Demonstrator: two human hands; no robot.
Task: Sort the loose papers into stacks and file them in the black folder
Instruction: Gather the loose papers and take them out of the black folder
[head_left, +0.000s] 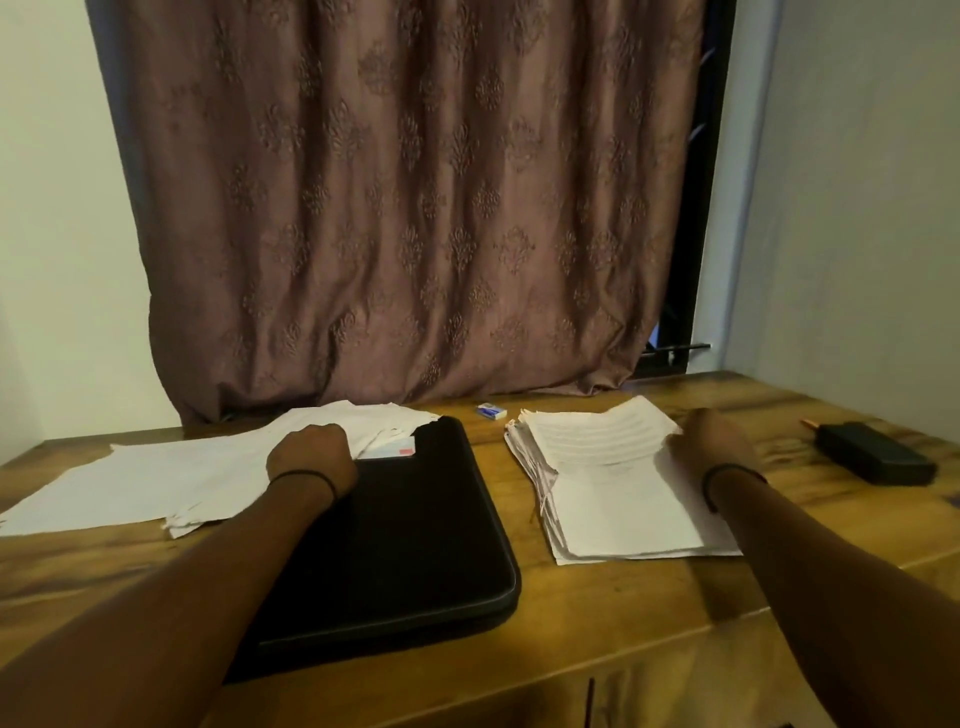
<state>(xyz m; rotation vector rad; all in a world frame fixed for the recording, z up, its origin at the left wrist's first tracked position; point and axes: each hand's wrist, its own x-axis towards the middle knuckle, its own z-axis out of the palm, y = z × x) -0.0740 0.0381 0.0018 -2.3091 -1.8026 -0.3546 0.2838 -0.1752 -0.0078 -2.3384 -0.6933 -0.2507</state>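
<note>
- Black folder (395, 535): I log it lying flat and closed at the middle of the wooden table (623, 639), between the two lots of paper.
- Loose papers (171, 478): a spread of white sheets left of the folder, unevenly overlapped. Their far right corner lies over the folder's far left corner.
- Stack (618, 483): a squared-up pile of printed sheets right of the folder and apart from it, with ragged edges showing along its left side.
- Left hand (311, 454): it rests where the loose papers meet the folder, knuckles up and fingers curled under. From my view I cannot tell whether they pinch a sheet.
- Right hand (719, 441): it sits at the stack's right edge, touching the top sheet. Its fingers are turned away, so I cannot tell their grip.
- Card (389, 449): small, white with a red patch, on the folder just beside the left hand.
- Eraser (491, 411): white and blue, near the table's far edge.
- Black case (872, 452): far right, well apart from the stack.
- Curtain (405, 208): brown, patterned, hanging behind the table.
</note>
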